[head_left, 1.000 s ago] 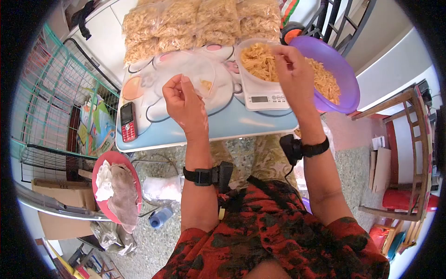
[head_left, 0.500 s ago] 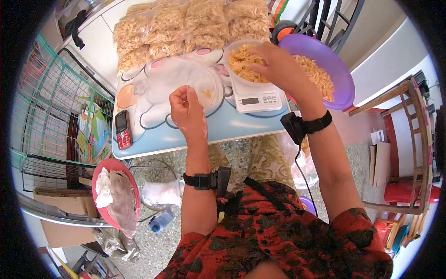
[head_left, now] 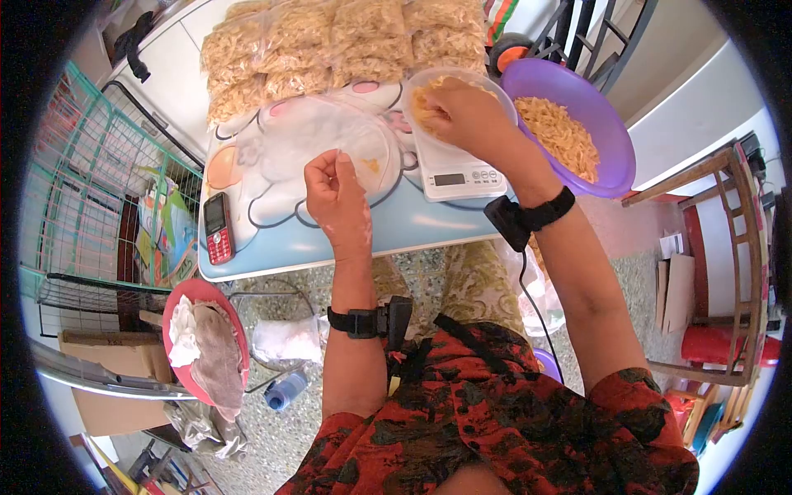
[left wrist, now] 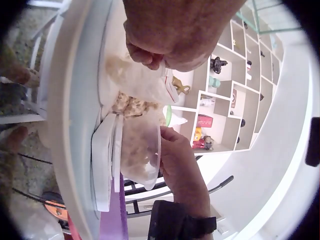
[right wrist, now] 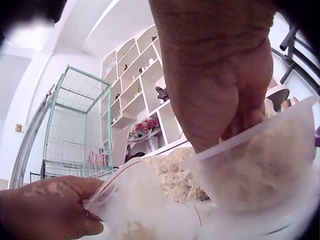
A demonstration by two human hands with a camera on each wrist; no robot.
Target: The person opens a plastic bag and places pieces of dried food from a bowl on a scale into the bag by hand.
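My left hand point(head_left: 337, 202) pinches the edge of a clear zip bag point(right wrist: 145, 200) between thumb and fingers. The bag lies flat over the patterned table top, with a few yellow strips point(head_left: 371, 166) inside. A white translucent bowl point(right wrist: 255, 170) of yellow, dried-looking strips point(head_left: 422, 106) stands on a white kitchen scale point(head_left: 462, 183). Over the bowl, my right hand point(head_left: 474, 120) reaches down with its fingers below the rim. Its fingertips are hidden, so I cannot tell whether they hold strips.
Filled bags point(head_left: 305, 45) are stacked along the table's back. Right of the scale, a purple basin point(head_left: 615, 157) holds more strips. A red phone point(head_left: 218, 229) lies at the table's left edge. Below it stands a pink stool point(head_left: 175, 363) with cloths on it. A wire cage point(head_left: 99, 165) is at far left.
My right hand has moved from the bowl's right side in over it, and its fingers have gone down inside. The left hand keeps its pinch on the bag. The head view has shifted slightly.
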